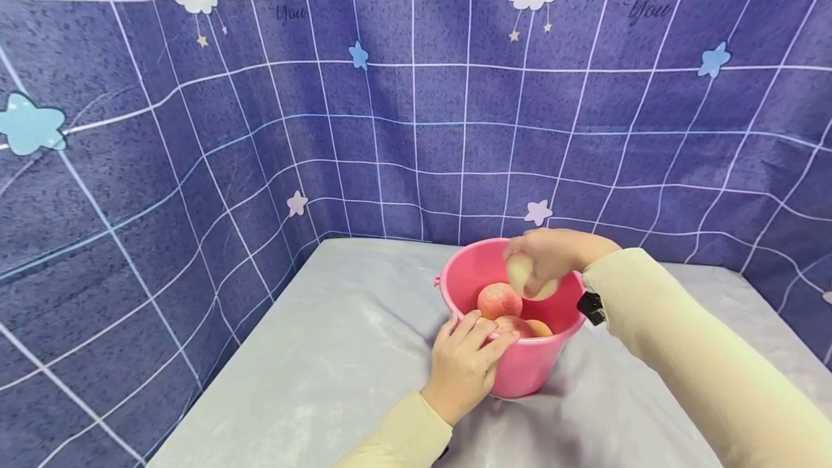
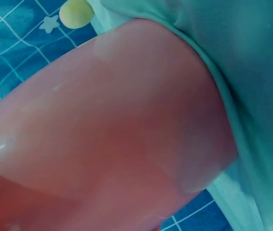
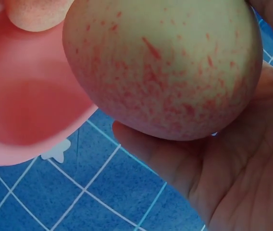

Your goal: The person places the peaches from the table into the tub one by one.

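Observation:
A pink bucket (image 1: pixel 526 367) stands upright on the sheet, with several peaches (image 1: pixel 499 300) inside. My left hand (image 1: pixel 463 363) grips its near-left rim, fingers hooked over the edge; the thumb side lies along the front. Over the bucket's mouth, my right hand (image 1: pixel 552 255) holds a pale peach (image 1: pixel 523 273) from above. The right wrist view shows that peach (image 3: pixel 163 72) close up, yellowish with red speckles, between thumb and fingers. The bucket's wall (image 2: pixel 112 125) fills most of the left wrist view, where the left hand itself cannot be seen.
A grey-white sheet (image 1: pixel 312 352) covers the surface. Blue grid-patterned cloth (image 1: pixel 390 150) hangs behind and to the left. In the left wrist view a pale yellow round fruit (image 2: pixel 76 13) appears beyond the bucket, near the sheet.

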The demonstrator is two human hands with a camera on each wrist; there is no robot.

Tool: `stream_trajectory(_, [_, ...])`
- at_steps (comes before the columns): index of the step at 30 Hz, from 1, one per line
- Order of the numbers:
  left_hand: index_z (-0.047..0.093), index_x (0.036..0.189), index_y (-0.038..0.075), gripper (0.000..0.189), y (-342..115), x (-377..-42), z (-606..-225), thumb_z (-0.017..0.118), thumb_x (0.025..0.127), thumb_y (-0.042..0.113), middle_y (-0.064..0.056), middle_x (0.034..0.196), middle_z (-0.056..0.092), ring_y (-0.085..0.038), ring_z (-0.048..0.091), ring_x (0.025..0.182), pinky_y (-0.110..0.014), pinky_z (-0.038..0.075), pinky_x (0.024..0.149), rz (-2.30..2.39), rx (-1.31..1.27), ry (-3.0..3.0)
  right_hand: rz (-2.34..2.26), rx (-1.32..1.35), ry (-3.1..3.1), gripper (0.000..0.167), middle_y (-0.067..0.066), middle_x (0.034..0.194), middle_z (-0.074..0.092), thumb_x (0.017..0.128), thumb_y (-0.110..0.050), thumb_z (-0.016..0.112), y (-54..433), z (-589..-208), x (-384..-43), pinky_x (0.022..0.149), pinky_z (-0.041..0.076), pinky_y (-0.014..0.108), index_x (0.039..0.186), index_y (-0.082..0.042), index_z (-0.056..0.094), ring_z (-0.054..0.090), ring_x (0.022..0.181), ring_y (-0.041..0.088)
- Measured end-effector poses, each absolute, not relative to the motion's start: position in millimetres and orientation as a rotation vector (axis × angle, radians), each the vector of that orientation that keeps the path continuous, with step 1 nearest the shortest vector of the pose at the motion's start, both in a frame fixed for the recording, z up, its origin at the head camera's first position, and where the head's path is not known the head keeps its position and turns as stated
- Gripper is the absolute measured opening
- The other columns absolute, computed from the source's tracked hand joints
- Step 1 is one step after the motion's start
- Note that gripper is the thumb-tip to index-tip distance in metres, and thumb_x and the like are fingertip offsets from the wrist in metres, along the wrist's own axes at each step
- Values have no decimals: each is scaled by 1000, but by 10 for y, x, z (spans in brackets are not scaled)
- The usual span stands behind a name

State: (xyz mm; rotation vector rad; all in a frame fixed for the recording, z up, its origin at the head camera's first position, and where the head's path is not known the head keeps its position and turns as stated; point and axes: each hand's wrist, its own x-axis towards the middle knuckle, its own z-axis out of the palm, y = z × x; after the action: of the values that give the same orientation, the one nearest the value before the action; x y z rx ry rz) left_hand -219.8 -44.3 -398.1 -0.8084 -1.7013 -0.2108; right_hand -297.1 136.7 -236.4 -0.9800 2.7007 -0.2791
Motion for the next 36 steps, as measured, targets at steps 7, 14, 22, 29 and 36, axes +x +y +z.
stream_trajectory(7, [75,99,26,32,-449,-2196,-3981,45,93,16,2,91,66,-19,62,90,-41,49,79,-206,-810,-1695,-249,-979,2672,50,4,88,58,67,-10,78,1260,-2353,-2963,65,48,28,115,-8,62,55,78,20])
stream_trajectory(14, [75,98,26,32,-453,-2189,-3981,44,94,17,2,91,67,-19,62,90,-40,49,79,-210,-806,-1693,-261,-936,2640,45,4,92,59,67,-12,79,1223,-2366,-2948,70,51,30,109,-11,62,56,85,20])
stream_trajectory(22, [75,98,26,32,-453,-2176,-3973,44,95,19,2,92,67,-19,62,91,-40,49,80,-201,-803,-1707,-226,-927,2617,45,4,92,60,68,-12,76,1209,-2393,-2995,70,51,30,110,-8,62,57,84,20])
stream_trajectory(29, [75,99,26,32,-450,-2168,-3970,44,95,20,2,93,67,-19,62,91,-40,50,79,-214,-806,-1725,-207,-843,2638,45,6,93,59,69,-14,75,1169,-2347,-3038,68,51,30,113,-11,63,57,85,22])
stream_trajectory(36, [75,97,26,32,-454,-2179,-3970,44,95,19,2,93,68,-19,62,92,-41,49,80,-207,-805,-1713,-234,-821,2629,47,10,98,59,71,-11,74,1116,-2320,-3074,67,53,31,117,-8,61,58,86,24])
